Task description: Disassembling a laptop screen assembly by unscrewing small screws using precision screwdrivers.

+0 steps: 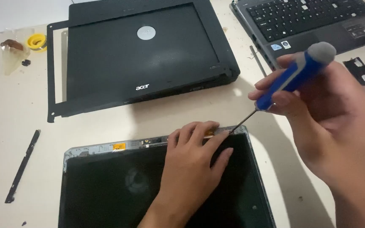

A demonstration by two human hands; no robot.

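Pale counter [13, 105] fills the head view, littered with laptop parts: a closed black laptop [144, 50] on a loose bezel frame [50, 71], and an open laptop [313, 21]. The left hand [191, 169] lies flat, fingers spread and gripping nothing, on the bare screen panel [106, 190]. The right hand [330, 109] is closed round a blue screwdriver [292, 78], tip at the panel's top right corner. A slip could gouge the glass or stab a fingertip; heavy pressing may crack it.
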